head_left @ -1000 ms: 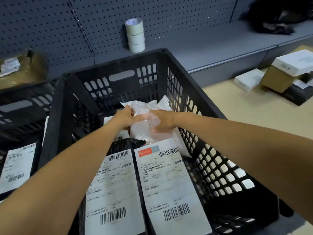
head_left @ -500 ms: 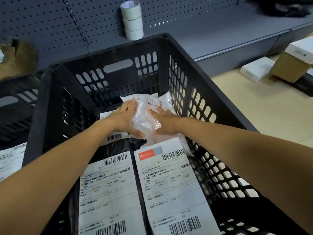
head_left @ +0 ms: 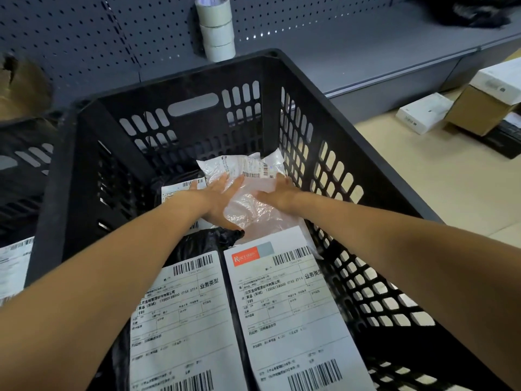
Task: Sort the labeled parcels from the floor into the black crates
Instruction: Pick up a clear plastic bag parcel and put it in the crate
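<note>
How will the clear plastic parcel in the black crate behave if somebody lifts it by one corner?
The clear plastic parcel would probably sag: its film is wrinkled and dents under the left hand and the right hand. It looks light, being thin and see-through. The glossy film may slip between flat fingers.

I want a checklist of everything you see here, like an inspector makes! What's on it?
Surface: beige floor to the right of the crate.
Job's things: black crate holding a clear plastic parcel at the far end and two black parcels with big white labels nearer; a second crate on the left.
Clutter: white box and brown box on the floor.
Grippers: left hand and right hand both lie flat on the clear parcel.
Cables: nothing seen.
Surroundings: grey pegboard wall, shelf with stacked tape rolls.
</note>
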{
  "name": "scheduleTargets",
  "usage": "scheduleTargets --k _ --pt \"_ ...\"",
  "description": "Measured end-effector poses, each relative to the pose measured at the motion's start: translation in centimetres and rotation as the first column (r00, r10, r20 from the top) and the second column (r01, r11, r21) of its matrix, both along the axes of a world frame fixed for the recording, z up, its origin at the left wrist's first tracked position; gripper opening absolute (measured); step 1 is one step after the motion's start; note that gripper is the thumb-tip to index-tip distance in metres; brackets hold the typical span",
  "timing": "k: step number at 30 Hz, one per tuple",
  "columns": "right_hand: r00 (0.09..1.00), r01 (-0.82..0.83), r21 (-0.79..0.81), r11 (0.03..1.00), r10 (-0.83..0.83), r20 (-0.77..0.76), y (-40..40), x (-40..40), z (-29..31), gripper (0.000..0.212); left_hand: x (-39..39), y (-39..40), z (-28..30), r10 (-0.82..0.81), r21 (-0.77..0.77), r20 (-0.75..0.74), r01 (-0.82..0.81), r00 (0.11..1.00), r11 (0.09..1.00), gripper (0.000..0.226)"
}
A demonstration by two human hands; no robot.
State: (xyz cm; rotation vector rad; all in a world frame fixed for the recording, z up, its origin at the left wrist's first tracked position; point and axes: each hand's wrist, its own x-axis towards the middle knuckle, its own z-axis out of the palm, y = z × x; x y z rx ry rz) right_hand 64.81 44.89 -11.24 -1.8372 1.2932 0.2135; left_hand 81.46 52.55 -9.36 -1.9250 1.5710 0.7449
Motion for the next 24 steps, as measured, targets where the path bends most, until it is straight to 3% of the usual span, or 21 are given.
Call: scheduleTargets --k 4,7,9,13,17,21,24 --pt "0.982 0.169 0.114 0.979 -0.177 0.063 -0.5 0.1 0.5 0.11 -0.4 0.2 0.3 0.017 0.016 0.0 -0.017 1.0 1.0 0.127" --pt "0.964 0.187 0.127 0.974 -0.207 0.17 -0.7 0.5 1.6 0.113 -0.1 0.4 0.1 0.034 -0.008 -0.03 -0.034 0.999 0.999 0.127" --pt "0.96 0.147 0.04 0.988 -0.152 0.237 -0.2 0.8 1.9 0.111 0.0 0.6 0.0 0.05 -0.029 -0.058 -0.051 0.997 0.998 0.128" --pt "0.955 0.049 -0.325 0.944 0.051 0.291 0.6 0.5 1.6 0.099 -0.3 0.8 0.2 0.064 -0.065 -0.075 -0.069 0.995 0.996 0.131" --pt "0.972 -0.093 -0.52 0.849 0.19 0.135 0.4 -0.3 1.2 0.084 -0.9 0.6 0.3 0.067 -0.064 -0.084 -0.073 0.994 0.995 0.135" --pt "0.955 -0.279 -0.478 0.833 0.192 -0.225 1.0 -0.5 -0.5 0.08 -1.1 0.7 0.3 0.037 -0.038 -0.069 -0.04 0.997 0.998 0.132" --pt "0.872 -0.484 -0.599 0.639 0.288 -0.396 0.8 0.0 -0.5 0.078 -0.9 0.5 0.4 0.034 -0.032 -0.052 -0.035 0.998 0.999 0.129"
